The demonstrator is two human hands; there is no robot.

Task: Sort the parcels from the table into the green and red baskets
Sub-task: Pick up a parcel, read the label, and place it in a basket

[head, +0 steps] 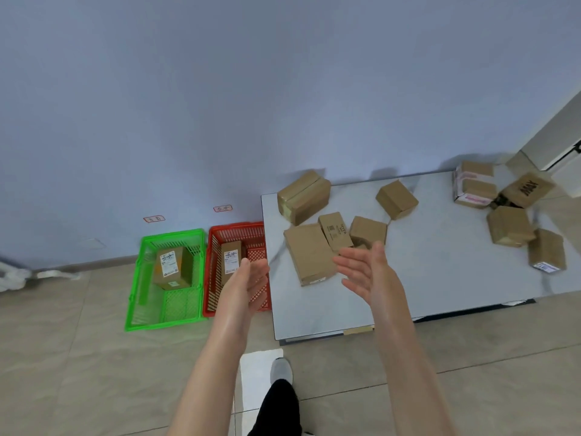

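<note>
Hands come nearest: the left hand [251, 278] and right hand [366, 272] hover by the desk's near-left side, palms facing, fingers straight, holding nothing. Left of the desk [440, 272], on the floor, the red basket [236, 227] and green basket [173, 234] each hold one parcel. Just past the hands a flat parcel [309, 253] lies on the desk. It looks light and stiff, so I'd take it by its long edges. Beyond it sits a taped box [303, 196].

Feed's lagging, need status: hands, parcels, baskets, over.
Left hand, right hand open, empty. One parcel in green basket, one in red basket; others on table. Nothing blocking.
</note>
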